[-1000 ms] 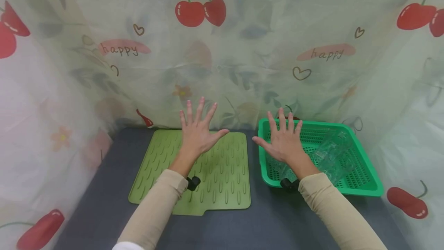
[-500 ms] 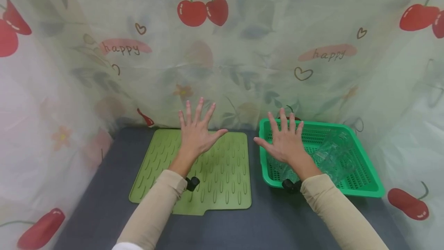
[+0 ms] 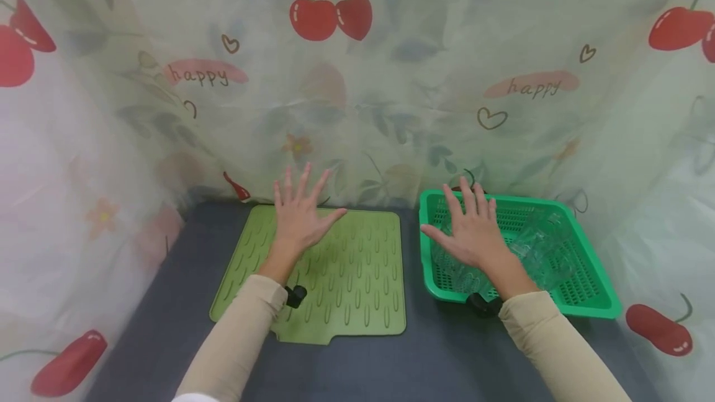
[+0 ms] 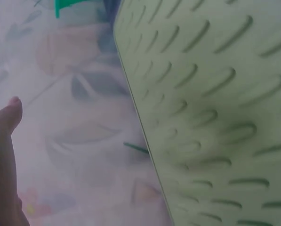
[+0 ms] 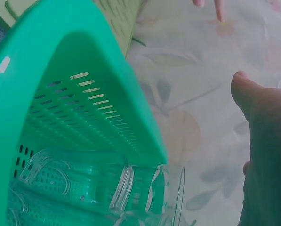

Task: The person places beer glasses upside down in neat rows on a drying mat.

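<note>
My left hand (image 3: 301, 222) is held over a green ridged mat (image 3: 363, 284), its fingers straight and spread, holding nothing. In the left wrist view, only the thumb side of this hand (image 4: 4, 155) shows, apart from the mat. Above the left part of a green plastic basket (image 3: 600, 284) is my right hand (image 3: 475, 234), also spread and holding nothing. Several clear glasses or cups (image 3: 542, 250) lie in the basket, partly hidden by the right hand and forearm. The right wrist view shows one clear glass (image 5: 84, 176) lying on its side near the basket wall.
Mat and basket sit side by side on a dark grey tabletop (image 3: 447, 365), with a narrow strip between them. A curtain (image 3: 391, 79) printed with cherries hangs behind and along both sides. Black wrist cameras (image 3: 296, 296) are worn on both wrists.
My left hand has shifted left and slightly toward me. My right hand has drifted right, farther over the basket. Fingers stay spread, and the head view has tilted slightly.
</note>
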A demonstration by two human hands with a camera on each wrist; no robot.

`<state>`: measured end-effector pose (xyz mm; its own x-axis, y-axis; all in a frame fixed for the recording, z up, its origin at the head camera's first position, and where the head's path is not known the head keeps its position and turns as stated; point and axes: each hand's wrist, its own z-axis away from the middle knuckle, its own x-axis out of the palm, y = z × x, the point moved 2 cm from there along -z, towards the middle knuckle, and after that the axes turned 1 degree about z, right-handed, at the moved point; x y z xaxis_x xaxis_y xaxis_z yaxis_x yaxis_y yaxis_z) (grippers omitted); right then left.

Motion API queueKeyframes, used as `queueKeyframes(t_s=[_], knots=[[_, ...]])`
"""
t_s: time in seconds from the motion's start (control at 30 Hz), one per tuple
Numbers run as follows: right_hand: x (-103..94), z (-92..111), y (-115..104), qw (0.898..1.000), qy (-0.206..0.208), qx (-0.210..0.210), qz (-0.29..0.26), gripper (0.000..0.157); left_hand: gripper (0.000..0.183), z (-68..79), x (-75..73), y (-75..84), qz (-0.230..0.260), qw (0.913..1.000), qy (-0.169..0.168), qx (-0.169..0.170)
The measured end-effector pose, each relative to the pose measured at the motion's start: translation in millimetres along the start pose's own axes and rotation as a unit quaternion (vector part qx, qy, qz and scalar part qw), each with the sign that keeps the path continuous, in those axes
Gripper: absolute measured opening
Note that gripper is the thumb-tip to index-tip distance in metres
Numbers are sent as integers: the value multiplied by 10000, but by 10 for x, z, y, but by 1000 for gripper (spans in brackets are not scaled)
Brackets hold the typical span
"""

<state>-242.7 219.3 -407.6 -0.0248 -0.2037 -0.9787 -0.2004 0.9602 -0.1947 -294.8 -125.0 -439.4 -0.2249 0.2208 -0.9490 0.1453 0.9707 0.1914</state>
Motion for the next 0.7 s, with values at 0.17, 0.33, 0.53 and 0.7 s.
queueKeyframes(t_s=[0.17, 0.33, 0.53, 0.7], knots=[[-13, 72, 23, 9999, -74, -15, -97, 99, 93, 36, -14, -197, -3, 9999, -25, -128], [-19, 165, 92, 9997, -186, -145, -37, 102, 93, 61, -6, -358, 59, 9996, -70, -262], [-25, 251, 144, 9991, -352, -245, -7, 105, 94, 118, 17, -534, 295, 9988, -30, -386], [-20, 292, 190, 9987, -385, -331, 12, 108, 93, 177, 81, -695, 621, 9966, 48, -542]])
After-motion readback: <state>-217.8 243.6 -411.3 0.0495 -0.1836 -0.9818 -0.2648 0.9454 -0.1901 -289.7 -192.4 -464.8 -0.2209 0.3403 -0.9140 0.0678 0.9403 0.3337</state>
